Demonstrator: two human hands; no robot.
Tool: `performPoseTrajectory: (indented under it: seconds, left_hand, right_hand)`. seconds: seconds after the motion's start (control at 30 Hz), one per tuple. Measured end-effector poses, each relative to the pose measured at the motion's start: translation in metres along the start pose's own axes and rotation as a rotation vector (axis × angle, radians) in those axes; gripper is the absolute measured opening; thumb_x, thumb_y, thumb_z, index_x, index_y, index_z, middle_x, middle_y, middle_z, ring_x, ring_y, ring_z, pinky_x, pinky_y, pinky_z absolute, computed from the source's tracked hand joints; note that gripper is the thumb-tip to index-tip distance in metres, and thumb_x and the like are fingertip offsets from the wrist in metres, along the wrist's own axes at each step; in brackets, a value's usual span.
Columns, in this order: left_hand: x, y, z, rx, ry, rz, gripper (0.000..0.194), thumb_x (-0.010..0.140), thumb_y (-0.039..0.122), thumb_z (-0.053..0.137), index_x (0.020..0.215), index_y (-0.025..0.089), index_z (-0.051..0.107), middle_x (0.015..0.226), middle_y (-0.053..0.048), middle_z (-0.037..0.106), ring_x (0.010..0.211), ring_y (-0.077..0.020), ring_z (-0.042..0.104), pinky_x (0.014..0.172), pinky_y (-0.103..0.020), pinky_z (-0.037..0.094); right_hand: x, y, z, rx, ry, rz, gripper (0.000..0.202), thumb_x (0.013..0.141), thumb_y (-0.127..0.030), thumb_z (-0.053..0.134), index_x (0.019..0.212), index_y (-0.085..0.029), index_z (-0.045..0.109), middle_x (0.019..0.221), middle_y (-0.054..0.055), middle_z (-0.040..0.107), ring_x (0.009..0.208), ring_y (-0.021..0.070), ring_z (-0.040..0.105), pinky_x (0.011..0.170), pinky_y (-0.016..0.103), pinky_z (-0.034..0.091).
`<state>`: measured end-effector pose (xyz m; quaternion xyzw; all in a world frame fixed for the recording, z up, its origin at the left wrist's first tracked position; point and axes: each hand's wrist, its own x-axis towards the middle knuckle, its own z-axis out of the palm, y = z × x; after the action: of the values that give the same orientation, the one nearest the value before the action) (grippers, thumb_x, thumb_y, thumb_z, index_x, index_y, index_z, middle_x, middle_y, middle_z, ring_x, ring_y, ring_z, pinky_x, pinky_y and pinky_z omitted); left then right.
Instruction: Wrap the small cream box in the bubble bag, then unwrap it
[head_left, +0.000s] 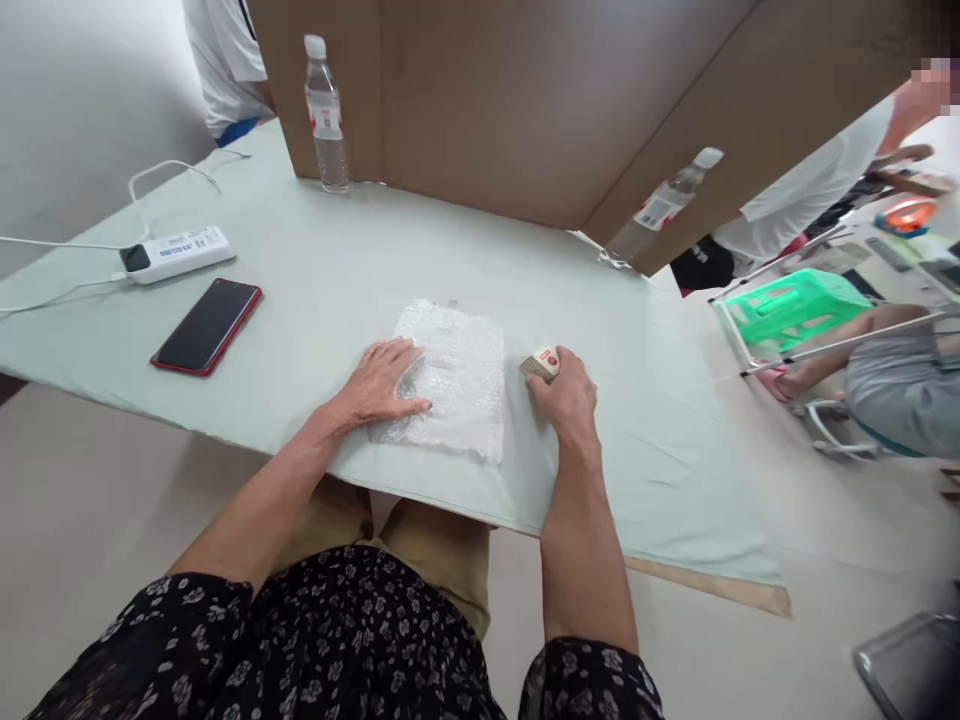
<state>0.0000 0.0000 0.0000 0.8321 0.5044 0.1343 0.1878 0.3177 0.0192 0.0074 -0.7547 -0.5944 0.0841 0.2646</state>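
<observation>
Near the tabletop's (660, 420) front edge, the left grip (377, 384) rests spread open on bubble wrap (463, 385), the right grip (568, 395) closed on a small box (541, 363) beside the wrap.

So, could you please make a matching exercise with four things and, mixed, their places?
1. Translucent bubble wrap
2. Small beige printed box
3. Black-screened phone with red edges
4. Large brown cardboard panel

A. Lying left of the left hand
B. Held by the right hand
C. Standing beyond the bubble wrap
D. Partly under the left hand

Pairs: 1-D, 2-B, 3-A, 4-C
</observation>
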Motion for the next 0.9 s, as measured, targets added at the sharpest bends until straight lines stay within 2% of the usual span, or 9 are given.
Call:
performPoseTrajectory:
  seconds: [0.1, 0.23, 0.33, 0.43, 0.53, 0.63, 0.8, 0.9]
  left_hand:
    - [0.001, 0.0, 0.001, 0.001, 0.007, 0.002, 0.093, 0.079, 0.064, 0.065, 0.153, 0.015, 0.037, 0.163, -0.018, 0.034, 0.153, -0.0324, 0.026, 0.126, -0.05, 0.018]
    - [0.002, -0.001, 0.003, 0.008, 0.011, 0.018, 0.094, 0.078, 0.064, 0.067, 0.153, 0.018, 0.036, 0.163, -0.017, 0.034, 0.153, -0.0332, 0.027, 0.126, -0.052, 0.016]
    - [0.002, -0.002, 0.003, 0.02, 0.015, 0.023, 0.096, 0.077, 0.066, 0.067, 0.153, 0.016, 0.036, 0.163, -0.018, 0.034, 0.153, -0.0332, 0.027, 0.126, -0.051, 0.016]
    - [0.002, -0.002, 0.004, 0.023, 0.017, 0.021, 0.095, 0.077, 0.066, 0.067, 0.153, 0.017, 0.036, 0.163, -0.017, 0.035, 0.153, -0.0328, 0.027, 0.126, -0.051, 0.016]
    - [0.002, -0.002, 0.004, 0.014, 0.013, 0.013, 0.094, 0.077, 0.065, 0.068, 0.152, 0.02, 0.037, 0.163, -0.016, 0.035, 0.153, -0.0338, 0.027, 0.126, -0.052, 0.016]
    - [0.002, -0.001, 0.002, 0.016, 0.002, 0.012, 0.093, 0.076, 0.064, 0.069, 0.152, 0.021, 0.038, 0.163, -0.016, 0.034, 0.153, -0.0339, 0.026, 0.126, -0.052, 0.015]
    - [0.002, 0.001, -0.001, 0.017, -0.021, 0.007, 0.095, 0.077, 0.061, 0.07, 0.153, 0.014, 0.037, 0.163, -0.018, 0.034, 0.153, -0.034, 0.025, 0.127, -0.05, 0.015]
    - [0.002, 0.001, -0.001, 0.011, -0.014, 0.011, 0.094, 0.076, 0.061, 0.069, 0.153, 0.017, 0.037, 0.163, -0.017, 0.034, 0.153, -0.0342, 0.026, 0.126, -0.051, 0.016]
  right_hand:
    - [0.001, -0.001, -0.002, 0.145, 0.032, -0.028, 0.052, 0.072, -0.033, 0.066, 0.122, -0.019, 0.062, 0.119, 0.013, 0.07, 0.106, 0.031, 0.064, 0.099, 0.055, 0.047]
    - [-0.015, -0.031, 0.003, 0.421, -0.022, -0.233, 0.056, 0.075, -0.041, 0.068, 0.127, -0.021, 0.061, 0.123, 0.01, 0.071, 0.101, 0.0255, 0.067, 0.089, 0.044, 0.054]
    - [-0.031, -0.055, 0.017, 0.417, -0.14, -0.429, 0.053, 0.078, -0.038, 0.068, 0.128, -0.024, 0.062, 0.13, 0.01, 0.068, 0.116, 0.0279, 0.064, 0.098, 0.046, 0.051]
    - [-0.041, -0.066, 0.032, 0.309, -0.282, -0.56, 0.053, 0.08, -0.033, 0.069, 0.132, -0.024, 0.061, 0.134, 0.01, 0.067, 0.122, 0.0305, 0.062, 0.106, 0.051, 0.045]
    - [-0.045, -0.067, 0.04, 0.23, -0.351, -0.582, 0.059, 0.081, -0.032, 0.069, 0.139, -0.024, 0.056, 0.139, 0.012, 0.065, 0.123, 0.0326, 0.062, 0.106, 0.053, 0.045]
    - [-0.046, -0.065, 0.04, 0.235, -0.333, -0.571, 0.059, 0.083, -0.032, 0.068, 0.14, -0.024, 0.055, 0.142, 0.011, 0.062, 0.127, 0.0319, 0.06, 0.107, 0.051, 0.045]
    - [-0.047, -0.066, 0.042, 0.269, -0.311, -0.592, 0.053, 0.085, -0.032, 0.068, 0.136, -0.024, 0.058, 0.139, 0.011, 0.065, 0.129, 0.0311, 0.06, 0.108, 0.05, 0.044]
    - [-0.047, -0.068, 0.044, 0.262, -0.318, -0.578, 0.053, 0.085, -0.032, 0.067, 0.137, -0.024, 0.057, 0.14, 0.01, 0.064, 0.128, 0.0309, 0.06, 0.108, 0.051, 0.043]
